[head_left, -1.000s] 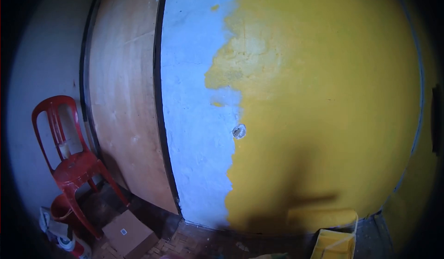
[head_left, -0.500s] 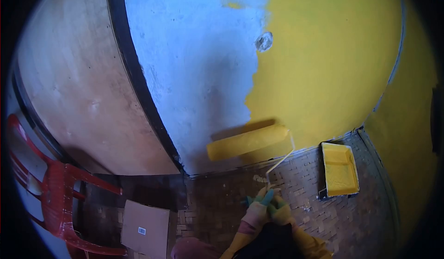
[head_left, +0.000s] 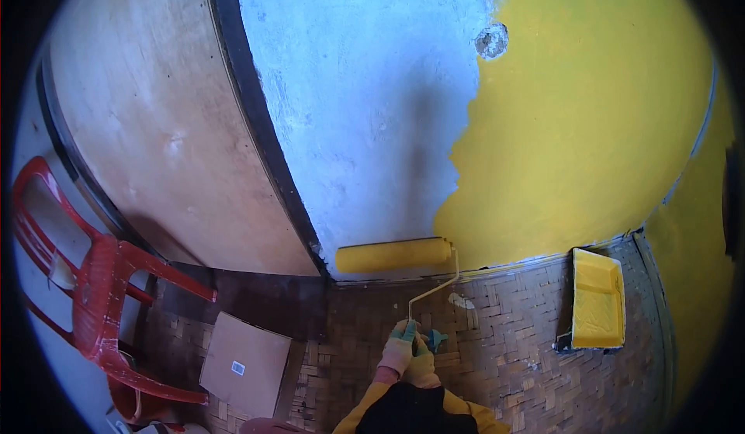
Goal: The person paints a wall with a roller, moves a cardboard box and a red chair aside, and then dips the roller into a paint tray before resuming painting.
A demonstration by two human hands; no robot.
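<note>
A paint roller (head_left: 392,255) with a yellow-coated sleeve lies nearly level against the low part of the wall, just above the floor edge. Its bent wire frame runs down to my gloved hands. My left hand (head_left: 396,352) is closed around the handle, and my right hand (head_left: 422,366) is wrapped on it close beside the left. Both gloves are pale with teal fingers. Behind the roller, the wall has a pale blue unpainted part (head_left: 365,124) and a yellow painted part (head_left: 590,124). Most of the handle is hidden by my fingers.
On the right, a paint tray (head_left: 598,298) with yellow paint stands on the woven floor (head_left: 497,356). A red plastic chair (head_left: 101,298) is at the left, near a flat cardboard box (head_left: 244,364). A brown door panel (head_left: 155,139) borders the blue wall. A round patch (head_left: 491,41) marks the wall.
The roller has shifted left and down along the wall and is now more level. My hands have moved left with it, and the view has shifted.
</note>
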